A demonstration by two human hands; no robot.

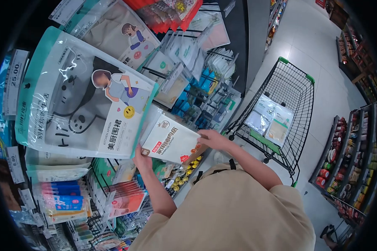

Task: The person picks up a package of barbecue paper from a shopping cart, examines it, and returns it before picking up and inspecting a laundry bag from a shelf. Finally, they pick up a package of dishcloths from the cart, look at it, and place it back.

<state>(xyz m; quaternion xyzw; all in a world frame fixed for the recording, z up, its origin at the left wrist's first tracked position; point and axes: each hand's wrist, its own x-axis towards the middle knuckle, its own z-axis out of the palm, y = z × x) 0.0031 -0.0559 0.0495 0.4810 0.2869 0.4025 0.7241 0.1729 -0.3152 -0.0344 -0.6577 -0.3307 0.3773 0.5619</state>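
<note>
Both hands hold a white pack of barbecue paper (170,137) with brown edges, its printed front facing up. My left hand (143,160) is closed on the pack's lower left corner, partly hidden by it. At the right end, my right hand (212,139) grips the edge, thumb on the front. Just left of the pack hangs a large clear-and-teal kitchen apron bag (88,98), close to my left hand. Behind the pack, hooks carry several blue and grey packaged goods (205,98).
A black wire shopping cart (299,125) with green corners stands to the right, holding flat packages (270,119). Lower left, more packets (65,198) hang on hooks beside price tags (15,81). Stocked shelves (347,159) line the far right, across the tiled aisle. A person's foot (329,234) shows at lower right.
</note>
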